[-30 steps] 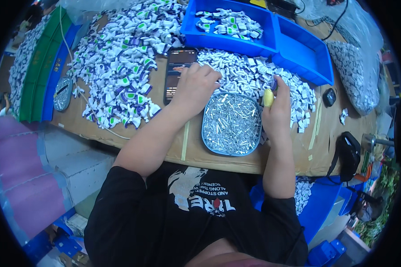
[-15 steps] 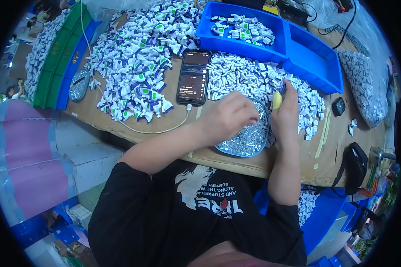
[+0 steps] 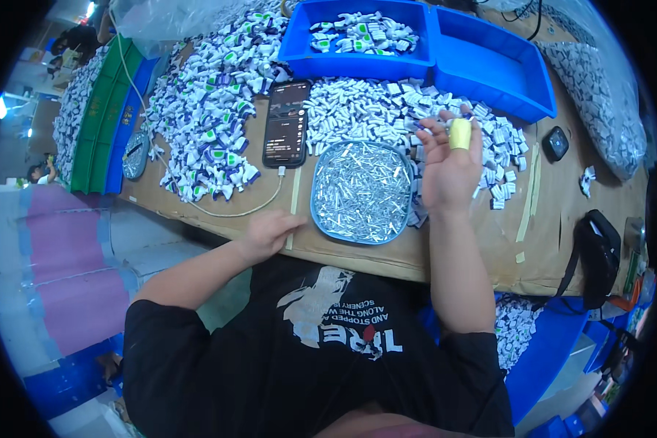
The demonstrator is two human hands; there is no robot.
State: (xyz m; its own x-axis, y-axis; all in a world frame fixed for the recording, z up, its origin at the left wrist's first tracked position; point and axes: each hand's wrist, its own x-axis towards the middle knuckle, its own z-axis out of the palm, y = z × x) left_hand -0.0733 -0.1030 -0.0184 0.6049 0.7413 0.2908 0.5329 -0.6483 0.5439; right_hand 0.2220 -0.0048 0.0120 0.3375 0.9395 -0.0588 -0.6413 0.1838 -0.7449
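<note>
My right hand (image 3: 451, 171) is palm up over the near edge of a heap of small white parts (image 3: 358, 109). Its fingers are apart and loosely bent, and one wears a yellow finger cover (image 3: 460, 134). White-and-purple pieces show at its fingertips, but I cannot tell whether any lie in the hand. My left hand (image 3: 269, 232) is low at the table's front edge, its fingers bent together; whatever they hold, if anything, is hidden. Between the hands sits a light-blue tray (image 3: 314, 201) full of small shiny metal pins (image 3: 361, 191), apart from the left hand.
A phone (image 3: 285, 124) with a cable lies left of the tray, beside a big heap of white, green and purple toy figure parts (image 3: 204, 139). Two blue bins (image 3: 489, 62) stand behind. At right are a small black case (image 3: 555, 144), a black pouch (image 3: 596, 255) and a filled clear bag (image 3: 598, 109).
My left hand has left the tray of pins and moved left and down to the table edge. The right hand has turned palm up and spread its fingers. The whole view has shifted slightly.
</note>
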